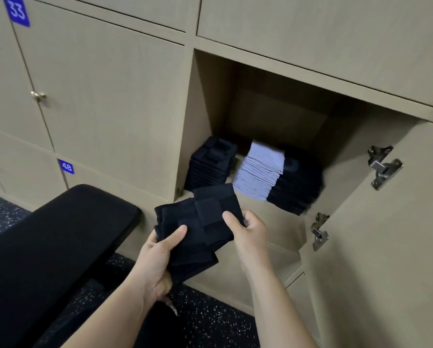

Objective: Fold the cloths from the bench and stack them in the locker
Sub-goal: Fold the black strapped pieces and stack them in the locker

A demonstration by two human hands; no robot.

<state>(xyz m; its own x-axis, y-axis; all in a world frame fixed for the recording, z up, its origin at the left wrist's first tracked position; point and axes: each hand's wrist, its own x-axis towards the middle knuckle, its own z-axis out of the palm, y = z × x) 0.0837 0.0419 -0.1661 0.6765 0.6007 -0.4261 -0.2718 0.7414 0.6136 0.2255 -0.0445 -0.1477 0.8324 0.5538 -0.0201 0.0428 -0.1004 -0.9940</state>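
A folded black cloth (197,222) is held in the air just in front of the open locker (273,116). My left hand (160,252) grips its lower left part with the thumb on top. My right hand (248,229) pinches its right edge. Inside the locker stand a stack of black cloths (210,164) on the left, a pale blue stack (260,169) in the middle and another black stack (298,187) on the right. The black padded bench (47,247) lies at the lower left, with no cloth visible on it.
The locker door (386,234) hangs open at the right with two metal hinges. Closed locker doors numbered 33 and 48 fill the wall to the left. A dark speckled floor (210,317) runs below.
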